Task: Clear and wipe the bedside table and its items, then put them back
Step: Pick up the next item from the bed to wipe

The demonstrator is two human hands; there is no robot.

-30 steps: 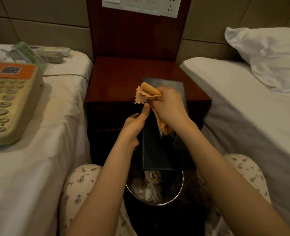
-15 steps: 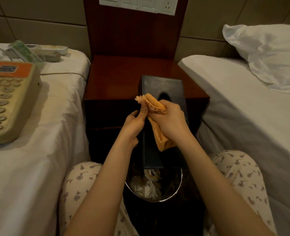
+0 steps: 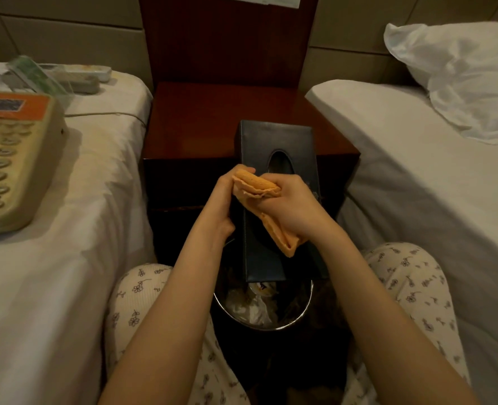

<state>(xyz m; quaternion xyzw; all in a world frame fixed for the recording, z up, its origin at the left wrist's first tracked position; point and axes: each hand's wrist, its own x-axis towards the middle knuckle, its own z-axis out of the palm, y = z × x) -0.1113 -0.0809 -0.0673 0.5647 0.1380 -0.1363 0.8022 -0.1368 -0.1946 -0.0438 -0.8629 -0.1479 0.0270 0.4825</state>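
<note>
A dark tissue box (image 3: 274,141) with an oval slot is held in front of the dark red bedside table (image 3: 207,121), its near end over a bin. My right hand (image 3: 293,207) grips a folded orange cloth (image 3: 256,187) against the box top. My left hand (image 3: 223,200) is curled round the box's left side, fingertips touching the cloth's edge. A beige telephone (image 3: 11,159), two remote controls (image 3: 81,77) and a clear plastic stand (image 3: 34,74) lie on the left bed.
A metal-rimmed waste bin (image 3: 262,311) with crumpled rubbish stands between my knees, under the box. White beds flank the table; a pillow (image 3: 461,74) lies on the right bed. A phone cord (image 3: 104,114) runs across the left bed.
Both hands and the cloth have come down toward me along the box top, uncovering the oval slot. The cloth is now folded flatter in my right hand.
</note>
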